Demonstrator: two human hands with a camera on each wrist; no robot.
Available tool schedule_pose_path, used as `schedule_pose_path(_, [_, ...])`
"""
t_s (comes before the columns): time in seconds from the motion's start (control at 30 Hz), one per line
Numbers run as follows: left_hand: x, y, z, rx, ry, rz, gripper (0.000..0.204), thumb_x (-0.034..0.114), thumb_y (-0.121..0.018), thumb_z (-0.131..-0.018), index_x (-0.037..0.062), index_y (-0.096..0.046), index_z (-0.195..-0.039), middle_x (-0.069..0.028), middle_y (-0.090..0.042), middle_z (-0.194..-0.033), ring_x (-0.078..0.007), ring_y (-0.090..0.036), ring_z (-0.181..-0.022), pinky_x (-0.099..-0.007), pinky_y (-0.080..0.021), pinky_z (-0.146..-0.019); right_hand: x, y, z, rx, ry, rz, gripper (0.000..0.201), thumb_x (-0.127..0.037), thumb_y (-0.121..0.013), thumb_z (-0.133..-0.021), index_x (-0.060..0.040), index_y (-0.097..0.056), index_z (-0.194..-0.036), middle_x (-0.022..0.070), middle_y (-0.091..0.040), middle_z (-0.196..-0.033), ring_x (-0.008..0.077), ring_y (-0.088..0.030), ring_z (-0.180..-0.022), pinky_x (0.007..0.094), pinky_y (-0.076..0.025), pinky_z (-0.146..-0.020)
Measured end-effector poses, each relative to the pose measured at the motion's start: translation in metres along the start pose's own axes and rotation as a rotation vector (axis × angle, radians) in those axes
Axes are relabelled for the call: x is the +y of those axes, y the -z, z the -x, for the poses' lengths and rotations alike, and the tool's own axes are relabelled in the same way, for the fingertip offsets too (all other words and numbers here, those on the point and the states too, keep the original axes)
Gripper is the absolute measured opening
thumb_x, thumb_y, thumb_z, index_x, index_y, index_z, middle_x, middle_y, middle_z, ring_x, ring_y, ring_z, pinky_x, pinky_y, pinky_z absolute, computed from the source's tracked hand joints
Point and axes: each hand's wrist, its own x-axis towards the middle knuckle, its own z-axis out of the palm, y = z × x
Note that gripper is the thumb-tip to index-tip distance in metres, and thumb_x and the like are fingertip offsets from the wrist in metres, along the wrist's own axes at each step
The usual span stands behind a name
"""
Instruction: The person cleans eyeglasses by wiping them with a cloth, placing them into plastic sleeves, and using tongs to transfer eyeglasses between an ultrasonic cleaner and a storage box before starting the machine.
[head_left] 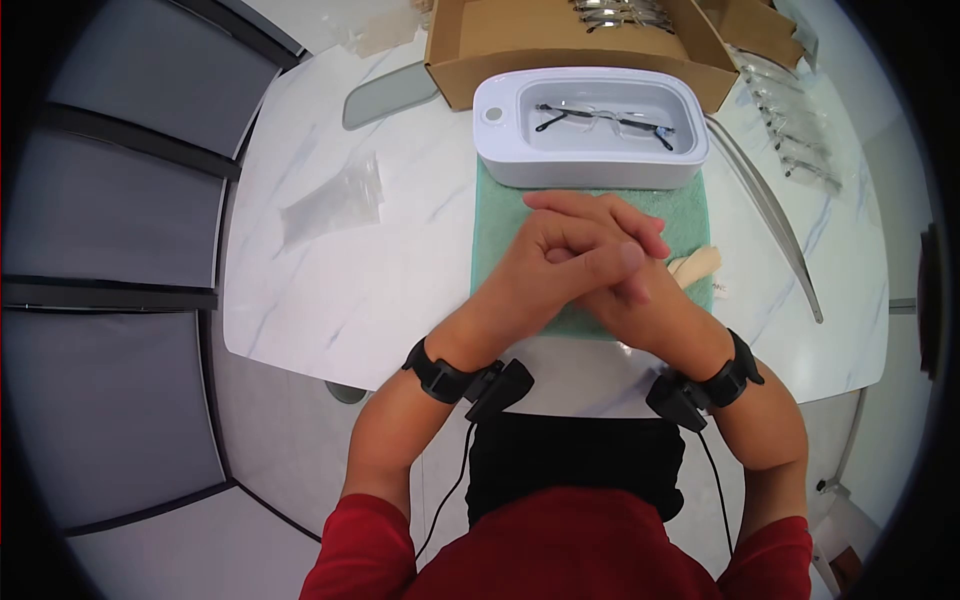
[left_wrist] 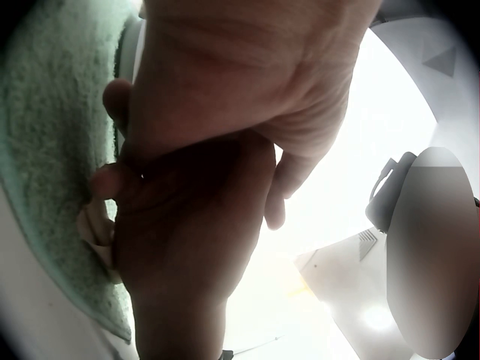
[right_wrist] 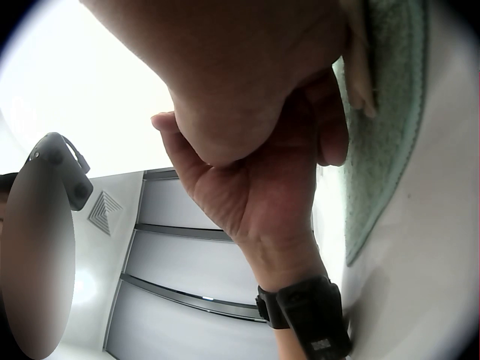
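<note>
In the head view the left hand (head_left: 530, 270) and right hand (head_left: 650, 305) clasp each other, fingers overlapping, above a green towel (head_left: 492, 225). No object shows between them. Behind them, a white device (head_left: 590, 172) holds a pair of glasses (head_left: 605, 118) in its basin. Beside the right hand lies a beige item (head_left: 698, 264). The left wrist view shows the left hand (left_wrist: 240, 75) over the right hand (left_wrist: 187, 225). From the right wrist, the left hand (right_wrist: 262, 191) appears below the right hand (right_wrist: 232, 75). Some fingers are hidden.
A cardboard box (head_left: 465, 60) with several glasses (head_left: 620, 14) stands behind the device. Bagged glasses (head_left: 795, 120) and a long curved strip (head_left: 770, 205) lie at the right. At the left are a clear plastic bag (head_left: 335, 203) and a grey flat piece (head_left: 390, 96).
</note>
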Motion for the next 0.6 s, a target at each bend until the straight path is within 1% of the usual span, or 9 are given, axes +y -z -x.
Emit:
schedule_pose_path(0.13, [-0.0008,0.0007,0.0013,-0.005,-0.010,0.017,0.024,0.016,-0.065,-0.095,0.0032,-0.076,-0.078,-0.0100,-0.067,-0.105,-0.0245,-0.058,-0.119,-0.0421,-0.043,-0.109,0.0029,0.0013,0.0010,-0.014,-0.034,0.040,0.034,-0.014,-0.063,-0.089,-0.0068,-0.063,-0.122,0.0095,-0.058,-0.134,0.0332,-0.060,-0.115,0.0429,-0.050,-0.094])
schedule_pose_path(0.23, [0.0032,0.0005,0.0013,-0.031,-0.022,-0.028,0.025,0.017,-0.065,-0.096,0.0035,-0.076,-0.078,-0.0099,-0.067,-0.106,-0.0243,-0.058,-0.119,-0.0420,-0.042,-0.110,0.0039,0.0059,0.0056,-0.023,-0.062,0.057,0.033,-0.014,-0.063,-0.090,-0.0067,-0.063,-0.122,0.0094,-0.058,-0.134,0.0332,-0.060,-0.115,0.0428,-0.050,-0.094])
schedule_pose_path(0.3, [0.0067,-0.0011,0.0033,0.008,0.019,0.018,0.025,0.016,-0.065,-0.096,0.0041,-0.076,-0.077,-0.0096,-0.066,-0.106,-0.0243,-0.057,-0.120,-0.0423,-0.042,-0.110,0.0054,0.0028,0.0022,-0.032,-0.069,0.076,0.033,-0.014,-0.062,-0.090,-0.0067,-0.063,-0.123,0.0094,-0.058,-0.134,0.0333,-0.060,-0.115,0.0428,-0.050,-0.094])
schedule_pose_path(0.43, [0.0060,0.0014,0.0028,-0.003,0.011,0.016,0.025,0.017,-0.065,-0.096,0.0044,-0.075,-0.076,-0.0096,-0.066,-0.107,-0.0240,-0.057,-0.120,-0.0425,-0.041,-0.111,0.0073,0.0058,0.0054,-0.048,-0.091,0.110,0.033,-0.014,-0.062,-0.090,-0.0066,-0.063,-0.123,0.0094,-0.058,-0.134,0.0333,-0.060,-0.115,0.0427,-0.050,-0.094])
schedule_pose_path(0.5, [0.0065,0.0031,0.0036,-0.030,0.028,-0.031,0.030,0.021,-0.062,-0.095,0.0036,-0.074,-0.073,-0.0148,-0.065,-0.113,-0.0352,-0.052,-0.132,-0.0476,-0.039,-0.112,0.0077,0.0036,0.0041,-0.057,-0.107,0.124,0.033,-0.014,-0.062,-0.091,-0.0065,-0.062,-0.123,0.0093,-0.058,-0.134,0.0333,-0.060,-0.115,0.0427,-0.050,-0.094])
schedule_pose_path(0.6, [0.0065,0.0024,0.0046,-0.028,0.025,-0.032,0.030,0.021,-0.062,-0.095,0.0036,-0.074,-0.073,-0.0147,-0.065,-0.113,-0.0354,-0.052,-0.132,-0.0478,-0.039,-0.112,0.0079,0.0055,0.0074,-0.068,-0.133,0.143,0.033,-0.014,-0.062,-0.091,-0.0064,-0.062,-0.123,0.0093,-0.058,-0.134,0.0334,-0.060,-0.115,0.0426,-0.050,-0.094])
